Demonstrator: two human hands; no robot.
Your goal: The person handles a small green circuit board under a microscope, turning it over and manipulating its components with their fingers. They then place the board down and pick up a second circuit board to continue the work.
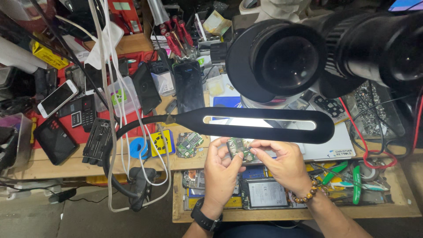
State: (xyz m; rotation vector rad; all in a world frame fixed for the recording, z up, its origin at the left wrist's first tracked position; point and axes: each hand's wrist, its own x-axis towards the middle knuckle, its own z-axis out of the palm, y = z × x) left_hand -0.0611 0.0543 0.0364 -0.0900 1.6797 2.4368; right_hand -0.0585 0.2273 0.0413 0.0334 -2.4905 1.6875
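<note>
Together, hands (253,163) pinching circuit board (238,147)

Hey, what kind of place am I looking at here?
Probably a phone repair bench: both hands, left hand and right hand, hold a small circuit board under a lamp, beside a microscope and loose phones.

The black lamp bar (264,124) hangs low right above both hands, capping any lift from the left hand (222,169) or right hand (282,163). Above that the microscope eyepieces (286,57) block the way further back. To the left, white cables (115,110) and the lamp's black hose (115,176) drape across the surface (44,163). To the right, green-handled pliers (348,176) crowd the open drawer (396,207). The nearest open way runs back toward the person, over the drawer's front edge.
</note>
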